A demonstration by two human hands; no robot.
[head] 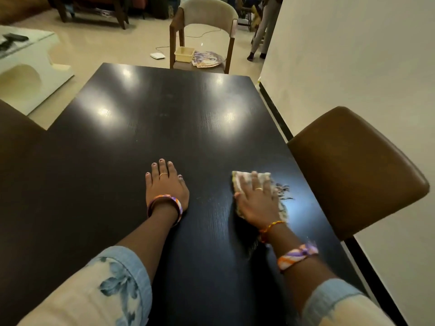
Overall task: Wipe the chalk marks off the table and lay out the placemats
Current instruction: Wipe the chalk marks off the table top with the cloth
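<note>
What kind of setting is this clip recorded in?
Most likely a home dining area, open to a living room. A dark wooden dining table stands beside a plain wall, with an upholstered chair at its far end. A low white coffee table sits on the tiled floor to the left.

Cloth [259, 191] mostly hidden under right hand [256, 201]; placemats [208, 58] too distant to count; standing person [263, 27] cut off above the legs

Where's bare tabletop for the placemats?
Bare: the dark table beyond both hands, to its far edge, and left of the left hand. Crowded: near right, where the right hand presses the cloth.
</note>
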